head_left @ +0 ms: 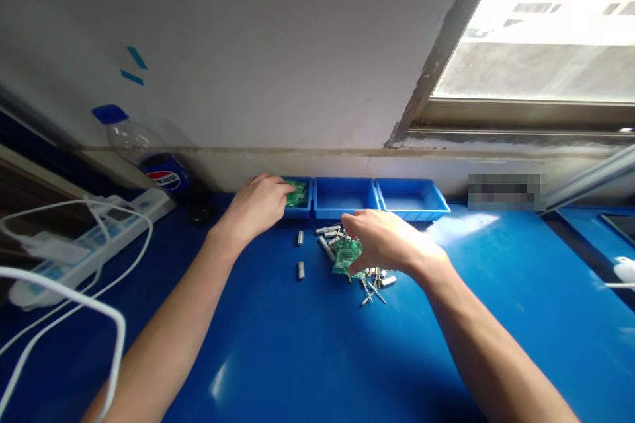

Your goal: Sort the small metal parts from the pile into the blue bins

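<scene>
My left hand reaches over the left blue bin, its thumb stretched across the green pieces inside. Its other fingers bend over the bin's far side and are partly hidden; nothing shows in its grasp. My right hand hovers over a small pile on the blue table, thumb and fingers apart around a clump of green, translucent flat pieces. Beside the clump lie silver metal cylinders and thin metal pins, some covered by my hand. Two more silver cylinders lie to the left.
A middle blue bin and a right blue bin line up along the wall. A cola bottle stands at left, near a white power strip with looping white cables. A window is at right.
</scene>
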`<state>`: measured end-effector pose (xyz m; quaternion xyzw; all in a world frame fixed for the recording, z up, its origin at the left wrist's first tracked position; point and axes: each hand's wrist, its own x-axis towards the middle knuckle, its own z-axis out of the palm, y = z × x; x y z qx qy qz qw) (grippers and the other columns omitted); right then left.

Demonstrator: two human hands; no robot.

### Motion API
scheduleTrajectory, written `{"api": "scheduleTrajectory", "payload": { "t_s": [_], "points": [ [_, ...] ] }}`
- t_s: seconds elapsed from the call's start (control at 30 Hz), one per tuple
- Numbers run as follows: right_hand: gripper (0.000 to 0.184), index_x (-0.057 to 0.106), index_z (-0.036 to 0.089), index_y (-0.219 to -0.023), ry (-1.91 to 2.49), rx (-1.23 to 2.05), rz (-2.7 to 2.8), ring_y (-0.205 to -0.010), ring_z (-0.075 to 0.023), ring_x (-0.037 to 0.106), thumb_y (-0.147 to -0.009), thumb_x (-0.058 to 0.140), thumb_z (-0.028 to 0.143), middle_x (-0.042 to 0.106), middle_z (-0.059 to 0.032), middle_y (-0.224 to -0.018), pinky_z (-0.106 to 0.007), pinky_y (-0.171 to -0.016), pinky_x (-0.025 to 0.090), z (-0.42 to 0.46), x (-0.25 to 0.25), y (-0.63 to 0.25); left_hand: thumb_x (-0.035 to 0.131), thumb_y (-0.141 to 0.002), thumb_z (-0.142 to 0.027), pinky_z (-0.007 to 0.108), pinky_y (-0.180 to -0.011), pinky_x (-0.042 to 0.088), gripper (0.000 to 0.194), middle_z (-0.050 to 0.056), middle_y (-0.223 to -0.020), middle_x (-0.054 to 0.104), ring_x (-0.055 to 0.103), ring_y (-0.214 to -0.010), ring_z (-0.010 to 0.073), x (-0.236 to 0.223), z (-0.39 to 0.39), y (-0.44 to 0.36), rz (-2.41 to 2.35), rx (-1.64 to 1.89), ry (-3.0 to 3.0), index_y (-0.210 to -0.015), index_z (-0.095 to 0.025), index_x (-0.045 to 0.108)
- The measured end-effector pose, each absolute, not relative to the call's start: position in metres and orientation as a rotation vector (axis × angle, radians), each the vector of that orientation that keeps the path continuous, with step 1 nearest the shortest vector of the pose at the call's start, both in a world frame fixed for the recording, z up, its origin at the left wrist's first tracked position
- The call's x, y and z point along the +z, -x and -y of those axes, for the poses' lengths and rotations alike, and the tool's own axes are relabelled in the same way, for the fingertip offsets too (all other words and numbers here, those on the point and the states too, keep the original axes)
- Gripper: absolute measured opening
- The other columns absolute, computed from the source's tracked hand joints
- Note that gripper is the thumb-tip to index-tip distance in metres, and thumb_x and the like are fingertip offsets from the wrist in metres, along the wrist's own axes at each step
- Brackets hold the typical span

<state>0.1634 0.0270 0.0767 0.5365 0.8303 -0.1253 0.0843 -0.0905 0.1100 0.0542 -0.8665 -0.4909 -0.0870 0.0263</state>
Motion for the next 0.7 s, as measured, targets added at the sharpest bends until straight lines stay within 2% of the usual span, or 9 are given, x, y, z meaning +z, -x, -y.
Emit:
{"api": "scheduleTrajectory", "payload": {
  "t_s": [0.13,0.27,0.37,0.47,0.6,0.7],
  "points": [
    [0.054,0.067,0.019,-0.102,-1.563,-0.382,-2.440,-0.082,-0.0246,0.071,-0.066,0.098,0.043,0.075,-0.0057,-0.093,-0.030,-0.056,0.032,-0.031,0.072,-0.158,0.048,-0.100,-0.024,0.051,-0.110,0.052,0.038,0.013,-0.129,0.073,0.060,-0.127,0.0345,0.051,-0.111,0.089,1.375,-0.462,2.684,-0.119,-0.020,0.081],
    [0.045,0.066,0.021,-0.101,-1.562,-0.490,-2.492,-0.082,-0.0216,0.070,-0.070,0.096,0.032,0.074,-0.0039,-0.093,-0.028,-0.057,0.033,-0.037,0.064,-0.166,0.051,-0.101,-0.031,0.043,-0.111,0.052,0.035,0.009,-0.127,0.075,0.065,-0.124,0.0289,0.059,-0.105,0.082,1.254,-0.671,2.918,-0.119,-0.022,0.080],
    [0.030,0.066,0.022,-0.096,-1.550,-0.661,-2.574,-0.076,-0.0180,0.066,-0.075,0.088,0.022,0.073,-0.0013,-0.087,-0.026,-0.058,0.034,-0.040,0.065,-0.172,0.055,-0.101,-0.039,0.032,-0.100,0.056,0.033,0.004,-0.120,0.079,0.073,-0.111,0.0242,0.070,-0.096,0.077,1.342,-0.630,3.164,-0.117,-0.025,0.081],
    [0.017,0.065,0.022,-0.086,-1.469,-0.902,-2.658,-0.069,-0.0145,0.061,-0.080,0.080,0.018,0.071,0.0009,-0.081,-0.025,-0.058,0.035,-0.040,0.075,-0.176,0.061,-0.097,-0.047,0.026,-0.089,0.058,0.034,0.003,-0.114,0.081,0.076,-0.106,0.0232,0.079,-0.087,0.074,1.412,-0.514,3.395,-0.113,-0.027,0.083],
    [0.018,0.062,0.021,-0.083,-1.473,-1.140,-2.772,-0.067,-0.0130,0.056,-0.084,0.079,0.027,0.067,0.0019,-0.079,-0.025,-0.059,0.036,-0.040,0.087,-0.182,0.069,-0.092,-0.050,0.024,-0.076,0.059,0.036,0.005,-0.108,0.082,0.078,-0.095,0.0230,0.086,-0.079,0.069,1.491,-0.512,3.613,-0.114,-0.025,0.082],
    [0.025,0.059,0.020,-0.080,-1.484,-1.307,-2.886,-0.070,-0.0136,0.054,-0.084,0.080,0.034,0.064,0.0020,-0.078,-0.025,-0.064,0.040,-0.042,0.091,-0.188,0.076,-0.086,-0.048,0.024,-0.069,0.058,0.032,0.005,-0.094,0.082,0.077,-0.082,0.0212,0.086,-0.076,0.066,1.598,-0.616,3.664,-0.104,-0.021,0.081]
  ]
}}
